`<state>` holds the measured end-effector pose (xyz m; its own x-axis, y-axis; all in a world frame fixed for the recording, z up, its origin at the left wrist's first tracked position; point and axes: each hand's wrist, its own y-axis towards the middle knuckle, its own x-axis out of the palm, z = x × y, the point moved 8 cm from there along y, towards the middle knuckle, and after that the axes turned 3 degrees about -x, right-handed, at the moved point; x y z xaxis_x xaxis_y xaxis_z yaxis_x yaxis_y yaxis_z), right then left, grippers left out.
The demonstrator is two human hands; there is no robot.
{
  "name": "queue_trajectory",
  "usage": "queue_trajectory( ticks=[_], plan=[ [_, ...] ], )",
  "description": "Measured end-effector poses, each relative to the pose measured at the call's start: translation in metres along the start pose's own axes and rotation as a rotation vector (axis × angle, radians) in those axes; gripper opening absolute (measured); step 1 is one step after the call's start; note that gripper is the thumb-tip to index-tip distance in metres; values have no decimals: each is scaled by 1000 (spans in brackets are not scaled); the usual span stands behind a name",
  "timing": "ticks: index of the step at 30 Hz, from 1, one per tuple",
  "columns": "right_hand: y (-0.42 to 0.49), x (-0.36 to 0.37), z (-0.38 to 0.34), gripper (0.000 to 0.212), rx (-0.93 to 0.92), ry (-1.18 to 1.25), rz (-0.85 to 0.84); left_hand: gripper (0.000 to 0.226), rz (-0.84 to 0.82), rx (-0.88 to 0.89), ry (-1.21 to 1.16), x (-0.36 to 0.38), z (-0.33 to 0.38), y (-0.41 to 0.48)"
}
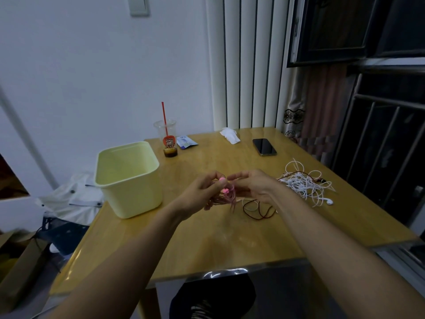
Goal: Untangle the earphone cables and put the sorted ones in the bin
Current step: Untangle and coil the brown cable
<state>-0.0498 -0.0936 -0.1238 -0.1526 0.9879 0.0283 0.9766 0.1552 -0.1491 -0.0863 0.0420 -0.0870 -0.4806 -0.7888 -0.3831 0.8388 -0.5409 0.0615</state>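
My left hand (202,194) grips a coiled bundle of pink earphone cable (226,196) above the middle of the wooden table (207,245). Close beside it, my right hand (253,184) pinches the same pink cable near its top. A dark red cable (258,211) loops on the table just below my right hand. Further right lies a tangle of white earphone cables (305,183). The pale yellow bin (128,180) stands at the table's left edge, left of my hands, and no cables show inside it.
Along the far side of the table stand a plastic cup with a red straw (167,140), a blue packet (186,142), a crumpled tissue (230,134) and a dark phone (264,147). White cloth (71,196) lies beyond the left edge. A window grille is at right.
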Motion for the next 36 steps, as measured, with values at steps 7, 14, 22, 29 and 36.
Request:
queue_trajectory(
  ticks=[7,14,22,29,36],
  plan=[
    [-7,2,-40,20,-317,-195,185,30,116,-23,54,-2,-6,3],
    [-12,9,-44,21,-322,-144,162,30,191,-20,4,-10,-6,2],
    [-20,14,-47,22,-361,-119,164,24,217,-67,31,-12,-10,3],
    [-19,21,-42,16,-330,-191,75,21,206,-90,92,-16,-17,2],
    [-16,22,-36,14,-294,-46,-106,21,203,-30,-44,-14,-10,-2]
  ],
)
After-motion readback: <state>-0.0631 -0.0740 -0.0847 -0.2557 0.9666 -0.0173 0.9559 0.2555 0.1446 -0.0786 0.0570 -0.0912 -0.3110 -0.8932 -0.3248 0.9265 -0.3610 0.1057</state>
